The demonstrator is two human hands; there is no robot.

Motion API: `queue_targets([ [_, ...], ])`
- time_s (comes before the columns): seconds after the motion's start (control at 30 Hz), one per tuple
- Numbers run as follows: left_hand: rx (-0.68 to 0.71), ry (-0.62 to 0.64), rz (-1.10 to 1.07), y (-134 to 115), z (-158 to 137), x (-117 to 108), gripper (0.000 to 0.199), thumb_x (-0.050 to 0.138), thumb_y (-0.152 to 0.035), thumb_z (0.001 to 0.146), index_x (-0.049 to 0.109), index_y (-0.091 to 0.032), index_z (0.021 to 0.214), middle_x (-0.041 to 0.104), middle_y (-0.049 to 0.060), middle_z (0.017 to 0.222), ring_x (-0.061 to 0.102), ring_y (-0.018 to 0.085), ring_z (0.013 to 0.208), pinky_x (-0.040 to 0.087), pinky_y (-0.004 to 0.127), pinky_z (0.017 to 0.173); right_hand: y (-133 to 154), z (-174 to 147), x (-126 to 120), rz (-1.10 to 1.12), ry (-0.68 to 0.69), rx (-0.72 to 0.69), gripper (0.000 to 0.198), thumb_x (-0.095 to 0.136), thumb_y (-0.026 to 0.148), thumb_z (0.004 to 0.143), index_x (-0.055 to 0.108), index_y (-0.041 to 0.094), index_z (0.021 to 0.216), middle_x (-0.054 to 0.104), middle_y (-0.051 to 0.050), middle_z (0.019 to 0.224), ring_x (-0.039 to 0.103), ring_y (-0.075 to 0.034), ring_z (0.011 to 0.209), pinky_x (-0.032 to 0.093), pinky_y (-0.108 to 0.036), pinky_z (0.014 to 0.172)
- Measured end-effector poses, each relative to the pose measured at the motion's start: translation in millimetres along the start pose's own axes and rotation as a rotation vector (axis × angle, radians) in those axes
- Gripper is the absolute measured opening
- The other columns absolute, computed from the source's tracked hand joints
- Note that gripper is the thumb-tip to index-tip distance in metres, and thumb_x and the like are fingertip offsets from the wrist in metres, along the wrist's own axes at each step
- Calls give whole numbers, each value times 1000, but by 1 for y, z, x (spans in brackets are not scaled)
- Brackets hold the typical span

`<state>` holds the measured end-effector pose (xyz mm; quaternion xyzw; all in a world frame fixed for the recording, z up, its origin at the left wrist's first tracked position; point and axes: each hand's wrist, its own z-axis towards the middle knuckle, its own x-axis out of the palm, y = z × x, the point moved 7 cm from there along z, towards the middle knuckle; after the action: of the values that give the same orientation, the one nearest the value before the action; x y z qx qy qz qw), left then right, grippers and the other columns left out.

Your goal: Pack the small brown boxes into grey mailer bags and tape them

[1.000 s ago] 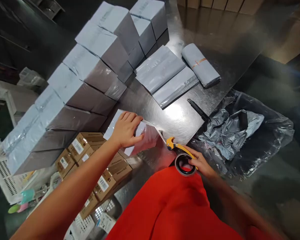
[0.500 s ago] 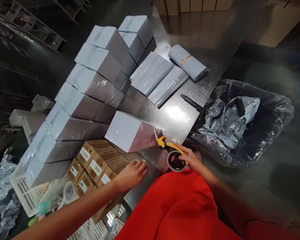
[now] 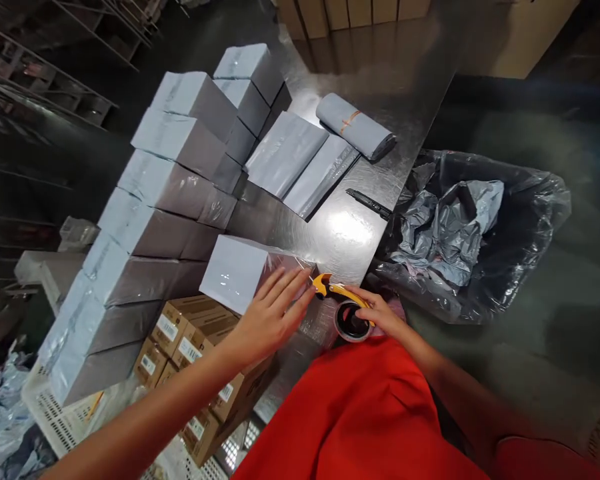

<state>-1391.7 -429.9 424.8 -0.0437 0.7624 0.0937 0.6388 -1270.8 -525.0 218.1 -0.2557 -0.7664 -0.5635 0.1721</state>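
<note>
A package in white-grey wrapping [image 3: 233, 270] lies near the front of the metal table. My left hand [image 3: 275, 313] is laid over its near right side with the fingers stretched out. My right hand [image 3: 381, 313] is closed around the yellow handle of a tape dispenser [image 3: 351, 320], which carries a dark-cored tape roll. The dispenser's yellow head sits by the package's right end, close to my left fingertips. Part of the package is hidden under my left hand.
Stacked wrapped packages [image 3: 150, 207] line the left side. Brown labelled boxes [image 3: 180, 333] stand at the front left. Flat mailing bags [image 3: 287, 153], a bundled roll of bags [image 3: 355, 125] and a black cutter [image 3: 369, 203] lie on the metal table [image 3: 330, 253]. A lined bin [image 3: 525, 247] holds crumpled plastic.
My left hand has moved up and right from beside the brown boxes onto the package, its fingers uncurling. My right hand keeps its hold on the tape dispenser. The view has shifted slightly.
</note>
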Motion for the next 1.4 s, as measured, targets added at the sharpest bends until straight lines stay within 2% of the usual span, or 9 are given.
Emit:
queue_targets([
  [0.13, 120, 242, 108, 46, -14, -16, 101, 83, -38, 66, 33, -31, 154, 28, 17, 164, 9, 49, 152, 5, 80, 114, 2, -5, 7, 12, 20, 52, 66, 70, 23, 61, 68, 26, 127, 64, -3, 136, 56, -33, 128, 36, -50, 116],
  [0.23, 161, 346, 86, 79, -15, -4, 98, 83, -41, 62, 41, -28, 150, 28, 19, 163, 10, 51, 151, 6, 75, 116, 5, -5, 12, -8, 32, 63, 65, 70, 25, 61, 69, 26, 126, 65, -2, 136, 56, -33, 127, 39, -49, 113],
  [0.47, -167, 46, -5, 107, 20, 2, 89, 62, -75, 67, 56, -18, 135, 28, 26, 160, 31, 50, 139, 24, 67, 110, 39, 42, -13, -85, -32, 34, 65, 64, 25, 60, 70, 24, 124, 72, 0, 120, 60, -32, 120, 46, -46, 106],
  [0.7, -388, 0, -35, 113, 29, 0, 88, 58, -77, 70, 51, -20, 136, 28, 22, 160, 30, 46, 141, 22, 66, 110, 64, 71, -26, -130, -9, -49, 65, 66, 22, 55, 72, 23, 120, 68, 0, 131, 53, -33, 131, 33, -48, 119],
  [0.93, -447, 27, -27, 111, 32, -2, 91, 64, -73, 68, 50, -19, 140, 27, 21, 161, 30, 47, 140, 26, 63, 108, 3, -18, 10, -63, 2, 17, 74, 65, 18, 61, 63, 26, 134, 54, -4, 147, 45, -32, 141, 28, -49, 122],
  [1.07, -537, 41, -58, 113, 33, 2, 97, 61, -75, 71, 42, -20, 148, 11, 21, 167, 24, 50, 143, 22, 66, 109, -23, -45, 29, -40, 67, 90, 76, 62, 15, 62, 60, 28, 137, 52, -4, 149, 43, -30, 142, 26, -48, 123],
  [1.13, -579, 43, -64, 113, 34, 3, 102, 62, -76, 69, 37, -22, 151, 6, 22, 167, 22, 52, 144, 20, 68, 109, -24, -31, 39, -52, 116, 76, 76, 61, 15, 61, 60, 24, 136, 53, -4, 149, 44, -30, 142, 27, -46, 122],
  [1.3, -668, 72, -39, 109, 34, 2, 105, 67, -70, 69, 32, -19, 154, 20, 26, 163, 24, 48, 146, 24, 65, 110, -4, 42, 66, -214, 214, 67, 75, 56, 22, 62, 59, 12, 137, 65, -9, 135, 61, -30, 121, 45, -42, 106],
  [1.4, -724, 68, -33, 106, 35, -1, 100, 66, -70, 71, 35, -21, 153, 22, 25, 162, 26, 47, 145, 25, 65, 110, 6, 69, 109, -521, 431, 73, 68, 57, 24, 66, 63, 16, 133, 71, -6, 122, 65, -26, 106, 50, -34, 91],
])
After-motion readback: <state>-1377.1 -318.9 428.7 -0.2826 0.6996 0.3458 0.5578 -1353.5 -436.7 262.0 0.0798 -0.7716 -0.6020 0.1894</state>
